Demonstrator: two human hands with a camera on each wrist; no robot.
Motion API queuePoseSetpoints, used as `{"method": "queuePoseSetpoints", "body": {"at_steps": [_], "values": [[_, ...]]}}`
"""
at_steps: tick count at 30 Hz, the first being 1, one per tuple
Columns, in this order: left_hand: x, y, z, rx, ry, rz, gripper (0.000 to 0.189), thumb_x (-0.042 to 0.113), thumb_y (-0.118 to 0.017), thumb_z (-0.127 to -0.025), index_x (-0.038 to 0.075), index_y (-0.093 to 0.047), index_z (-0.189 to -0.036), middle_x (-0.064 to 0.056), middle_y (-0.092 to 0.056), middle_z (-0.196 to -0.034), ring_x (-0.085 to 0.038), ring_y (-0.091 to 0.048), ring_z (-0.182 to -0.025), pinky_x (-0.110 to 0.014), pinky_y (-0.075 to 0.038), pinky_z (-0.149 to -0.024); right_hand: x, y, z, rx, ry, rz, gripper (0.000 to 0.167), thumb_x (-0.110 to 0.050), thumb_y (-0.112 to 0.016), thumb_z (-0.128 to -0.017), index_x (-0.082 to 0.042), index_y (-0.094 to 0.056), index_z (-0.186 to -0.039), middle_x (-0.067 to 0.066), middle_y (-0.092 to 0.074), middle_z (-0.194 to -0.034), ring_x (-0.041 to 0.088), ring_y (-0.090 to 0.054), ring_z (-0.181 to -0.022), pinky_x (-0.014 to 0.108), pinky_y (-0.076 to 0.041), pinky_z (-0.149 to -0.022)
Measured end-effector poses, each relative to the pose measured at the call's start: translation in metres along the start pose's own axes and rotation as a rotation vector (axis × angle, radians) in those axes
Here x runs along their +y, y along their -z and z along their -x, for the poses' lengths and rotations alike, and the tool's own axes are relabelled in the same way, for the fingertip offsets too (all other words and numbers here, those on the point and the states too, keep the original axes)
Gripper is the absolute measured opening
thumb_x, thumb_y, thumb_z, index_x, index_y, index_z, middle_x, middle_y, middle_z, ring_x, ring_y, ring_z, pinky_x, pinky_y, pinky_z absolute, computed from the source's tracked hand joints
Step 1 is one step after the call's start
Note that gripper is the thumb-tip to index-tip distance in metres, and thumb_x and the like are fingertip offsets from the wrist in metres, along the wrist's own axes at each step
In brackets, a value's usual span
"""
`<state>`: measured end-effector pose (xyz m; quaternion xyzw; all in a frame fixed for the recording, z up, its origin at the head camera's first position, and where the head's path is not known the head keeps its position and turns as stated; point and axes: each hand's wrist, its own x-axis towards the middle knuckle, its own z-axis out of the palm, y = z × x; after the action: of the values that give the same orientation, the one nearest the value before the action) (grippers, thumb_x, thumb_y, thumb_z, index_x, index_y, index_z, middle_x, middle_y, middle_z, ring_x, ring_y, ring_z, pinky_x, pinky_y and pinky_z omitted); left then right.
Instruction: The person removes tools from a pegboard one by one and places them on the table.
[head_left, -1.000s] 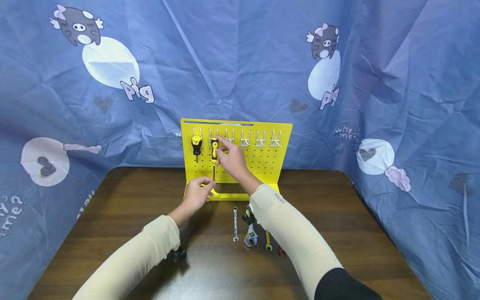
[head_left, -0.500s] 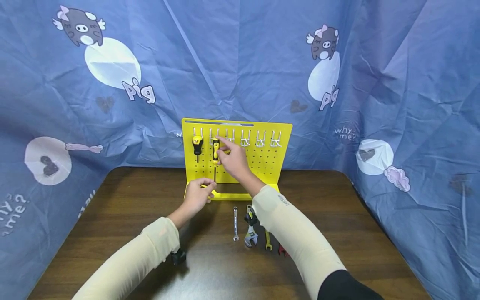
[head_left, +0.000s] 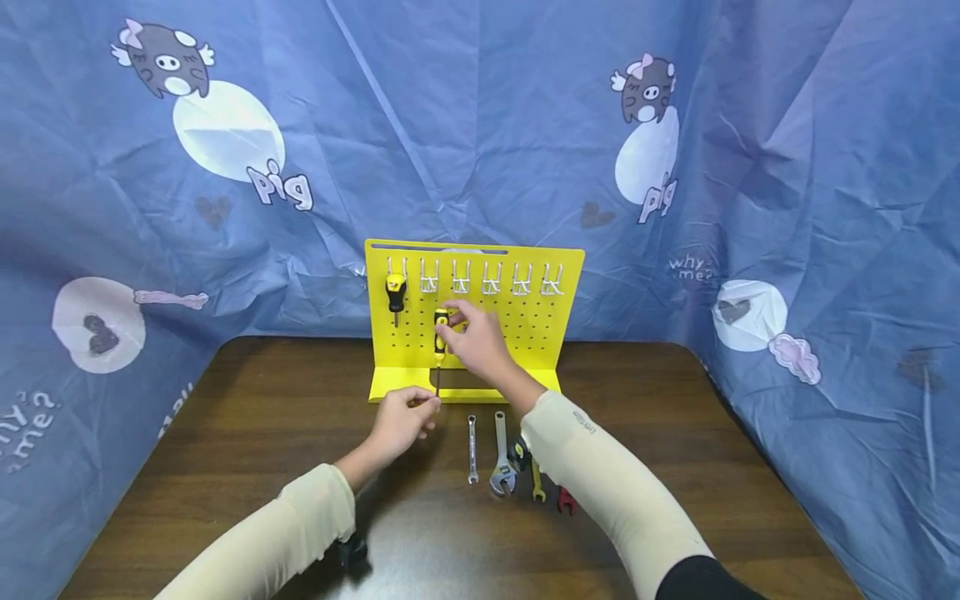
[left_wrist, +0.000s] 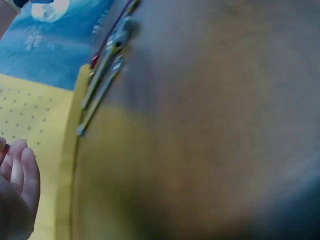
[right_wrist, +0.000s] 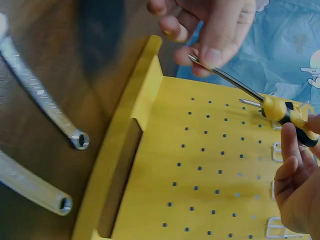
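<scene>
A yellow-and-black screwdriver [head_left: 440,335] stands roughly upright in front of the yellow pegboard [head_left: 517,333], apart from its hooks. My right hand [head_left: 480,342] holds it by the handle, fingers and thumb on either side. At the lower end, my left hand [head_left: 401,423] pinches the shaft's tip; the right wrist view shows the metal tip [right_wrist: 197,60] between thumb and finger. A stubby screwdriver [head_left: 396,292] hangs on the board's leftmost hook. The left wrist view catches only part of the left hand [left_wrist: 20,185].
White double hooks [head_left: 461,279] line the board's upper part. On the wooden table [head_left: 285,392] before it lie a combination wrench [head_left: 472,450], an adjustable wrench [head_left: 502,450], a yellow wrench [head_left: 537,483] and a red wrench [head_left: 566,501], partly under the right sleeve. A blue curtain [head_left: 480,125] hangs behind.
Both hands have lowered the screwdriver and shifted it slightly right, from in front of the second hook to below it. That hook now shows fully.
</scene>
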<state>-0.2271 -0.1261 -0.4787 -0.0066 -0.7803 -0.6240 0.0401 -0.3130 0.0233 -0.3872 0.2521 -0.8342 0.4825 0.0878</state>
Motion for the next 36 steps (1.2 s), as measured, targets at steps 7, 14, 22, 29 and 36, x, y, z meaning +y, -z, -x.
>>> {"method": "queuePoseSetpoints", "body": {"at_steps": [7, 14, 22, 29, 36], "values": [[-0.018, -0.008, 0.023, -0.086, 0.032, -0.078, 0.012, 0.004, -0.066, -0.093, -0.005, -0.073, -0.092, -0.012, -0.07, -0.077, -0.018, -0.065, -0.055, -0.032, -0.053, -0.045, 0.023, -0.005, 0.017, -0.13, -0.185, -0.036, 0.037, -0.022, -0.075, -0.093, -0.008, -0.065, -0.126, 0.006, -0.073, -0.094, 0.026, -0.072, -0.069, 0.031, -0.055, -0.054], [-0.022, -0.009, 0.038, -0.181, 0.046, -0.174, 0.015, 0.008, -0.066, -0.093, 0.0, -0.071, -0.081, -0.008, -0.066, -0.065, -0.017, -0.062, -0.049, -0.026, -0.046, -0.041, 0.043, -0.01, 0.028, -0.218, -0.331, -0.078, 0.035, -0.024, -0.077, -0.091, -0.009, -0.068, -0.122, 0.005, -0.075, -0.086, 0.035, -0.071, -0.077, 0.031, -0.051, -0.055], [-0.018, -0.014, 0.052, -0.308, 0.046, -0.243, 0.02, 0.007, -0.068, -0.092, 0.002, -0.069, -0.073, -0.003, -0.062, -0.061, -0.01, -0.057, -0.042, -0.026, -0.048, -0.044, 0.055, -0.02, 0.041, -0.301, -0.398, -0.076, 0.026, -0.022, -0.078, -0.09, -0.01, -0.072, -0.112, 0.001, -0.074, -0.081, 0.036, -0.07, -0.074, 0.05, -0.058, -0.071], [-0.012, -0.015, 0.057, -0.311, 0.022, -0.388, 0.025, 0.011, -0.072, -0.09, 0.009, -0.065, -0.066, 0.004, -0.057, -0.057, -0.01, -0.057, -0.04, -0.024, -0.044, -0.042, 0.06, -0.026, 0.051, -0.341, -0.445, 0.025, 0.018, -0.02, -0.081, -0.087, -0.012, -0.074, -0.101, 0.006, -0.071, -0.073, 0.026, -0.069, -0.064, 0.031, -0.051, -0.055], [-0.013, -0.017, 0.057, -0.283, 0.026, -0.46, 0.029, 0.014, -0.075, -0.088, 0.012, -0.061, -0.063, 0.005, -0.055, -0.052, -0.008, -0.055, -0.037, -0.024, -0.041, -0.041, 0.066, -0.033, 0.057, -0.341, -0.442, 0.052, 0.019, -0.016, -0.082, -0.085, -0.006, -0.072, -0.098, 0.003, -0.069, -0.067, 0.019, -0.066, -0.057, 0.026, -0.05, -0.052]]}}
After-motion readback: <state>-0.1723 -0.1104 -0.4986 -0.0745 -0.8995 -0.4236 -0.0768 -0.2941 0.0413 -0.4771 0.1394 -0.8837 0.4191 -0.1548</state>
